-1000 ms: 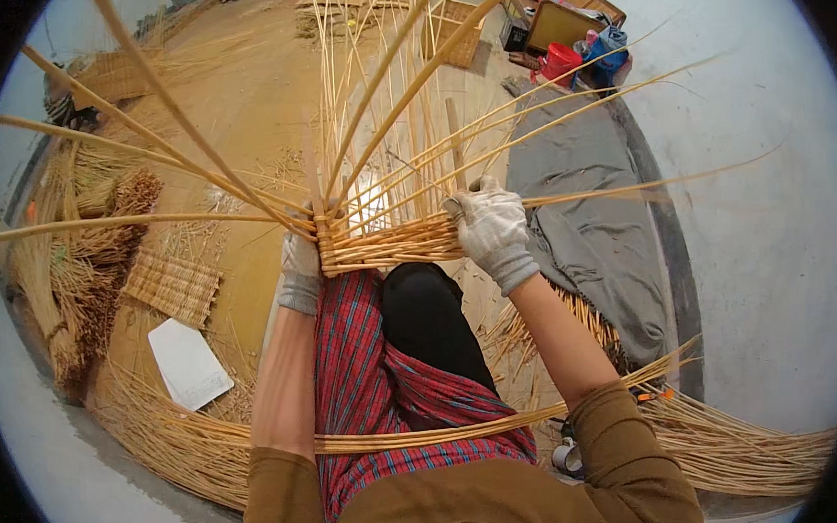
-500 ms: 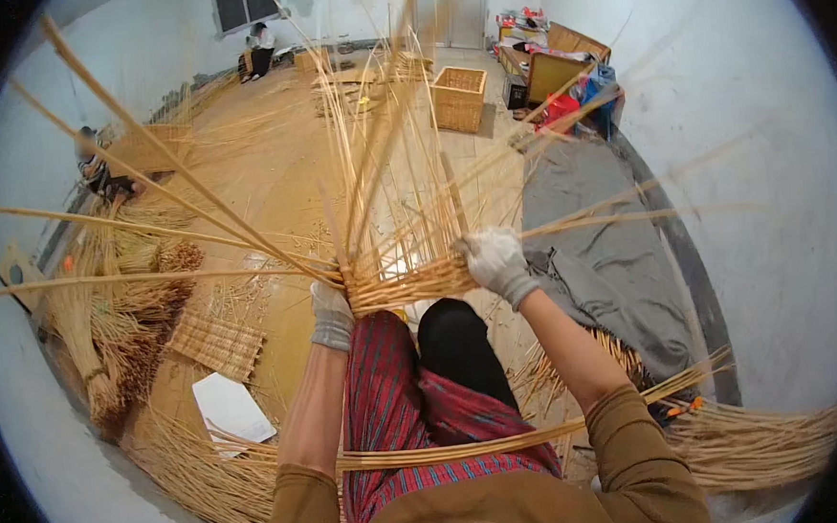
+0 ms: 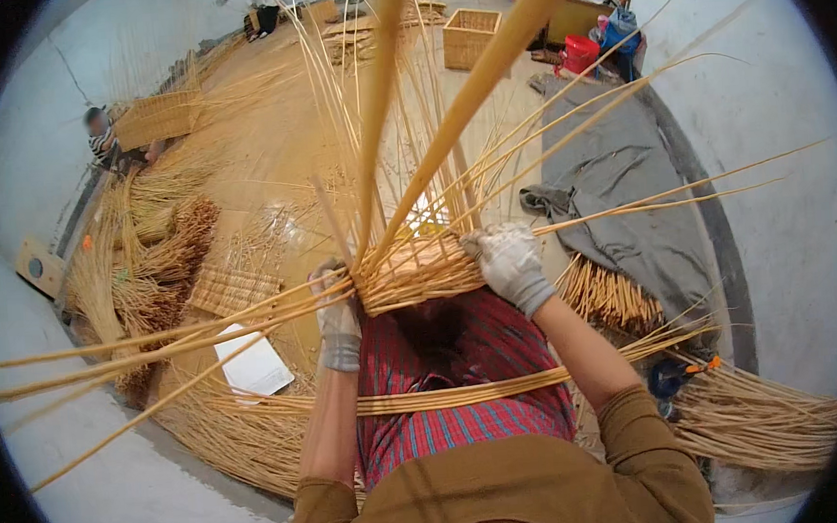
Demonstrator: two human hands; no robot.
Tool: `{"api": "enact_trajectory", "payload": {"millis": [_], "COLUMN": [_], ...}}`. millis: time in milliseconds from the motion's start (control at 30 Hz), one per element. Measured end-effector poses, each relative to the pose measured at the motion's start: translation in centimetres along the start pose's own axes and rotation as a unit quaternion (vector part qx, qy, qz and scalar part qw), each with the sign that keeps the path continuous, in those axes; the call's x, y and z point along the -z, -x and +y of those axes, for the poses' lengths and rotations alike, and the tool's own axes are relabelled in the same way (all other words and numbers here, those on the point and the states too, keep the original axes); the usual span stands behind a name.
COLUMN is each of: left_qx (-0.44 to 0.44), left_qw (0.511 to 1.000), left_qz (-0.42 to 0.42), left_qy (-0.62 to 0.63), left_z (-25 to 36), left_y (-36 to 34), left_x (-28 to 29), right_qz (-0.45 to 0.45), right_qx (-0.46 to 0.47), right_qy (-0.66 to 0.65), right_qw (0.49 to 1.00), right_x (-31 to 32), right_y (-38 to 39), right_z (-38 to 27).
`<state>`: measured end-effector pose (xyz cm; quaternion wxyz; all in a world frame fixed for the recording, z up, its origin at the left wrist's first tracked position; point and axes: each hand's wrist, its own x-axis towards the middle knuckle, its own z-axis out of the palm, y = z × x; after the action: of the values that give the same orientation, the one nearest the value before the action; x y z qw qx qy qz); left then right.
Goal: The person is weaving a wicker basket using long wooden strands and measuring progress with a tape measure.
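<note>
Fingers of the gloved right hand are clamped on the right end of the woven wicker piece — and over on the left, the gloved left hand has its own closed at the left corner, partly hidden by rods. So the wicker piece sits between the two hands, above the red striped cloth on the lap.

Look at those thick rods spraying from the left corner: two shoot toward the far side, others sweep low to the left. Thinner rods stand up beyond the piece, more reach right. Nearer the body, a slim bundle of canes crosses the lap.

Out right, a grey cloth spreads over cut sticks, their ends poking out on the near side; loose rods lie near right. Left side now — stalk bundles, a woven mat, a white panel. Far off, a square basket stands left of a red bucket, and a seated person is beside a wicker box at far left.
</note>
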<state>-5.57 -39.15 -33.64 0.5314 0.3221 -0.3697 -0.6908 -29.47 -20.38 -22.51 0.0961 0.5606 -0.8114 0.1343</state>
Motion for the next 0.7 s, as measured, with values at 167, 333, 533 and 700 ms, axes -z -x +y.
{"api": "enact_trajectory", "payload": {"millis": [167, 333, 533, 700], "left_qx": [-0.205, -0.403, -0.357, -0.394], "left_qw": [0.911, 0.786, 0.835, 0.795], "left_qz": [-0.085, -0.118, -0.118, -0.149], "left_qy": [-0.347, -0.454, -0.403, -0.436], "left_z": [1.1, 2.4, 1.7, 2.3], "left_y": [7.4, 8.7, 8.5, 8.0], "left_x": [-0.4, -2.4, -1.6, -1.7], "right_qz": [0.195, 0.131, -0.165, -0.119], "right_qx": [0.019, 0.052, -0.105, 0.134], "right_qy": [-0.065, -0.310, -0.619, -0.440], "right_qw": [0.979, 0.940, 0.761, 0.880], "right_x": [1.0, -0.9, -2.8, -3.0], "right_y": [1.4, 4.7, 7.5, 9.1], "right_z": [0.6, -2.0, -7.0, -7.3]}}
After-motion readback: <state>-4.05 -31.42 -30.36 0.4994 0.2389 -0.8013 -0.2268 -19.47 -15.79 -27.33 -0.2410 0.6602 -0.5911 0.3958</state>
